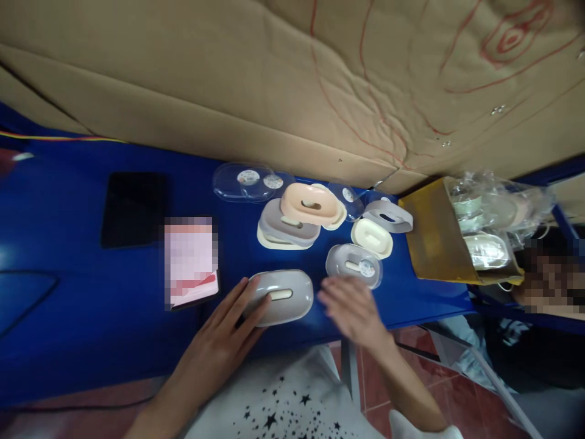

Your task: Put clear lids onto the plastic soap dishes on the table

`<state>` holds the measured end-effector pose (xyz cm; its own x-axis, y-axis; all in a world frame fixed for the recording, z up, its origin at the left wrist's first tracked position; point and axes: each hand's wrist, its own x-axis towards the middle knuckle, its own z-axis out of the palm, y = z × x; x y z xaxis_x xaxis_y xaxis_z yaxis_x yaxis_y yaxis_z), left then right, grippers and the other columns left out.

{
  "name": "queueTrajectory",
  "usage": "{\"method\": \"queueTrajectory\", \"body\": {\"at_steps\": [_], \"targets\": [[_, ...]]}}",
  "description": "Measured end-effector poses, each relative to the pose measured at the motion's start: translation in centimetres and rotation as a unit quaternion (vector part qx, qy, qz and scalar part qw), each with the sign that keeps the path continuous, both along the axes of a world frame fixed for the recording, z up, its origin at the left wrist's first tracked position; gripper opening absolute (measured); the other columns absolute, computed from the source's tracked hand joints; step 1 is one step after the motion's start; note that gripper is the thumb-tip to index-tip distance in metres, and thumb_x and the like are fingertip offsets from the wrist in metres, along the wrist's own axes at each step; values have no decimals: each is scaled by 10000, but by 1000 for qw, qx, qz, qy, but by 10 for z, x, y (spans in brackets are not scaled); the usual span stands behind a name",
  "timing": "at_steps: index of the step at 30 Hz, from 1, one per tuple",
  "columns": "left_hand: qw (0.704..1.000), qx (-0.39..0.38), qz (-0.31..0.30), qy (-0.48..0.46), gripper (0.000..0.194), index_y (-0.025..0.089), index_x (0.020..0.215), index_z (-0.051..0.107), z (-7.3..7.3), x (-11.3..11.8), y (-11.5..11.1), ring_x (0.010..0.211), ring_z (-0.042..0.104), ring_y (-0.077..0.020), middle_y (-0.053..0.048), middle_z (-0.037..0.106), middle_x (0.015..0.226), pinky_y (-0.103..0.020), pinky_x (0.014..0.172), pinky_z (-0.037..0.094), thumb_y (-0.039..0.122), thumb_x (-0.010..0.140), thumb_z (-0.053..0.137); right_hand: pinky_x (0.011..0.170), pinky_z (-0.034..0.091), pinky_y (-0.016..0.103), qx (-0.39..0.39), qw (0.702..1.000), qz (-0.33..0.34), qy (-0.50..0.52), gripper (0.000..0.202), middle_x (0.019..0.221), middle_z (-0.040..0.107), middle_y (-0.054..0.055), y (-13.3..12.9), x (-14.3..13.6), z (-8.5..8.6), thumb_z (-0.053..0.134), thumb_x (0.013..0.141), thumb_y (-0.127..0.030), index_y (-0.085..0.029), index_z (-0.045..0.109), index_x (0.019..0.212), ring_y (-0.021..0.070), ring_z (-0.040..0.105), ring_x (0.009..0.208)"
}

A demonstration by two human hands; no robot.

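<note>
My left hand (235, 314) lies over the left end of a grey oval plastic dish (299, 299), which has a pale slot in its middle. Its fingers rest on the dish and hold it against the blue table. My right hand (351, 308) is blurred, just right of that dish; its fingers look stretched out and nothing shows in them. Behind the right hand sits another grey dish (338, 259) with a round sticker. Farther back are a cream dish (371, 238), a grey slotted ring piece (397, 218), a peach slotted piece (295, 198) and stacked grey pieces (274, 222).
Clear lids (228, 183) with round labels lie by the cardboard wall (183, 110). A phone with a lit screen (192, 262) and a black tablet-like object (132, 210) are at left. A yellow box (432, 238) of wrapped pieces stands right. Another person (525, 347) is beyond it.
</note>
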<state>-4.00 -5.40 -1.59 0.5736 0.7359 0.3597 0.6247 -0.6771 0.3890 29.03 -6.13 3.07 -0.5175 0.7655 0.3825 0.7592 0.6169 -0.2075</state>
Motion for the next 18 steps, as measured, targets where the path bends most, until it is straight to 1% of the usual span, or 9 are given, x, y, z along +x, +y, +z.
{"method": "queueTrajectory", "body": {"at_steps": [1,3,4,6,8,10,12,15,18], "targets": [[1000,1,4,-3,499,178,1578,544,1,2,1,1582,470,-418,-206,435,1732,-598,1136,616,168,1083,614,1170,542,479,21,997,-61,32,469,1366,792,41,8,22,7,551,1097,-165,-324,629,1532,231,706,1348],[1000,0,11,-5,482,194,1567,546,3,7,4,1562,500,-408,-198,452,1721,-591,1122,627,181,1089,609,1171,526,548,22,973,-217,71,422,1393,770,84,27,68,17,525,1111,-202,-318,664,1493,289,696,1365],[1000,-1,15,-5,472,202,1560,548,4,10,6,1547,520,-404,-194,463,1715,-586,1114,633,190,1092,606,1157,533,555,10,965,-254,70,382,1385,772,100,36,90,17,522,1122,-252,-300,685,1465,303,702,1352],[1000,3,24,-5,450,213,1546,555,5,16,10,1513,559,-399,-190,482,1700,-576,1093,646,209,1098,596,1173,521,573,-66,963,-260,39,376,1430,747,128,53,126,10,530,1131,-376,-269,694,1452,324,686,1376],[1000,5,28,2,430,220,1534,561,6,22,13,1490,580,-402,-192,489,1694,-579,1073,649,230,1104,588,1224,471,605,-139,959,-247,9,492,1561,657,159,65,149,-4,560,1109,-508,-250,643,1520,353,596,1486],[999,3,30,13,419,219,1526,563,7,25,16,1479,584,-407,-195,490,1690,-581,1064,643,239,1107,585,1269,414,622,-186,953,-238,-6,611,1666,550,168,70,161,-19,579,1084,-588,-257,568,1598,364,493,1576],[999,1,29,22,412,210,1517,565,9,27,17,1474,583,-409,-200,492,1686,-579,1067,632,234,1106,587,1292,378,633,-215,949,-232,-11,678,1725,474,163,71,167,-27,606,1060,-619,-277,518,1639,369,427,1619],[999,9,30,26,393,195,1491,578,12,28,20,1455,597,-410,-211,507,1668,-568,1053,627,217,1099,594,1299,366,654,-232,948,-217,-10,689,1749,438,147,73,166,-19,653,1032,-628,-296,542,1625,386,400,1632],[999,16,30,29,393,195,1480,579,13,30,24,1436,609,-415,-215,519,1654,-571,1042,626,208,1088,610,1285,417,623,-193,962,-194,19,537,1662,564,114,82,147,6,646,1057,-583,-306,657,1517,364,515,1561]]}}
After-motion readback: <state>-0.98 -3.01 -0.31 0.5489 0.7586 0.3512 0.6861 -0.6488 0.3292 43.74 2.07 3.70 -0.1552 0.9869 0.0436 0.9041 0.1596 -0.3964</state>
